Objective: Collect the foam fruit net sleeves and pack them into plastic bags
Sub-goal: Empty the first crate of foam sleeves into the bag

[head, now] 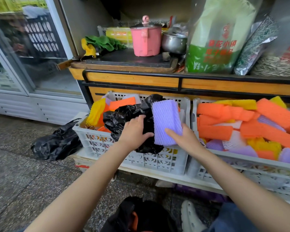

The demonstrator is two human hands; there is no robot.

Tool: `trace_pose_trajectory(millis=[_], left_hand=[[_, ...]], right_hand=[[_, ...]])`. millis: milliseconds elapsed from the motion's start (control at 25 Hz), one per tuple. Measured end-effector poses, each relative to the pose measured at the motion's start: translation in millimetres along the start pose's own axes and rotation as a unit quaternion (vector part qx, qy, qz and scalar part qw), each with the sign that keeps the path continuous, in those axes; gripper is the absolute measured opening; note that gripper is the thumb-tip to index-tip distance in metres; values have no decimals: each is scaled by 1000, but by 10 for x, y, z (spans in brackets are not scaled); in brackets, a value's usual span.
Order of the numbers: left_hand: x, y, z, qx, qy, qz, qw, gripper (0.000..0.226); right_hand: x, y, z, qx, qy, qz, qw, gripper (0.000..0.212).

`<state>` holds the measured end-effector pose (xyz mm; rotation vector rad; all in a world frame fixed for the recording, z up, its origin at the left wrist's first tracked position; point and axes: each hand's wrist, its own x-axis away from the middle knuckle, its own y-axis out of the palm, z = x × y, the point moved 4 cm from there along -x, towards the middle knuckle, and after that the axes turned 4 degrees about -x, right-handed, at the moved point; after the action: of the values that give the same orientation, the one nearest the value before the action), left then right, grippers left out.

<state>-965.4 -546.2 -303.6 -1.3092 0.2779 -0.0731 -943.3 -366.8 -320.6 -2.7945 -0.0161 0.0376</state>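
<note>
My right hand [184, 138] grips a stack of purple foam net sleeves [166, 121] from below, upright over the left white crate [141, 158]. Right beside the stack, my left hand [134, 131] holds a crumpled black plastic bag [124, 118] at its edge. Yellow and orange sleeves [99, 111] lie in the left crate behind the bag. The right white crate [241, 166] is heaped with orange, yellow, purple and white sleeves [251, 126].
A second black bag [55, 144] lies on the stone floor left of the crates. Above is a wooden counter [132, 79] with a pink pot [146, 39], a steel pot and big seed bags. A glass-door fridge [32, 56] stands at left. A dark bag [141, 215] sits by my feet.
</note>
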Motion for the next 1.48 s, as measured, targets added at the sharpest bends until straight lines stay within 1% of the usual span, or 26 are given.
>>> trace_pose_trajectory(millis=[40,80,120,160,200,280,360,400,440,480,520,600,680,760,840,880,920,960,1040,1120,1200,1240,1320,1360,1440,1480], left_hand=[[-20,65,19,-5,-3,-34,999,57],[-23,105,41,-8,-1,-47,999,46],[-20,120,68,-7,3,-45,999,34],[-16,112,90,-3,8,-33,999,24],[-2,81,108,4,14,-17,1000,18],[48,-13,116,19,35,4,999,27],[130,-93,70,1,63,-9,998,38],[172,-120,28,-17,75,-13,997,39],[218,-155,-8,-18,88,-3,996,36],[264,-212,-39,12,97,29,995,30],[315,-300,-64,67,96,72,991,24],[389,-521,-106,188,61,172,965,18],[442,-742,-165,269,1,244,932,23],[487,-887,-228,366,-49,271,889,29],[539,-947,-260,475,-72,271,834,28],[575,-965,-266,510,-81,272,812,28],[620,-985,-279,524,-90,279,799,29],[665,-1011,-292,524,-100,290,794,30],[757,-1056,-344,500,-130,312,797,31],[840,-1066,-421,470,-165,314,808,31],[911,-1029,-489,452,-187,294,821,30],[943,-996,-521,445,-197,282,827,29],[1004,-920,-581,437,-218,264,832,28],[1030,-879,-615,438,-227,258,831,28],[1084,-804,-684,443,-241,254,825,27],[1106,-776,-718,445,-246,259,821,26]], right_hand=[[7,-50,20,-23,8,-13,1000,30],[17,-104,36,-43,15,-26,999,20],[18,-165,66,-52,20,-33,998,15],[17,-224,95,-55,22,-30,998,15],[10,-281,123,-54,23,-21,998,18],[-32,-366,168,-55,20,5,998,24],[-98,-404,198,-74,26,32,996,32],[-128,-407,199,-88,26,41,995,35],[-147,-398,176,-99,23,47,994,36],[-163,-381,142,-105,12,52,993,36],[-173,-350,99,-99,-4,57,993,38],[-151,-274,-27,-55,-51,53,996,43],[-94,-168,-149,35,-113,26,993,52],[-38,-58,-180,147,-139,-17,979,59],[-25,-7,-143,255,-126,-45,958,62],[-42,-15,-115,295,-110,-41,948,62],[-61,-43,-108,322,-94,-21,942,62],[-97,-92,-111,334,-79,8,939,62],[-146,-207,-165,323,-56,71,942,60],[-175,-308,-273,277,-53,131,950,58],[-191,-306,-450,246,-87,173,950,57],[-195,-238,-555,238,-111,180,948,56],[-203,16,-743,223,-153,164,949,58],[-204,180,-810,210,-160,145,953,60],[-187,519,-874,208,-141,91,964,62],[-181,674,-868,232,-125,52,963,61]])
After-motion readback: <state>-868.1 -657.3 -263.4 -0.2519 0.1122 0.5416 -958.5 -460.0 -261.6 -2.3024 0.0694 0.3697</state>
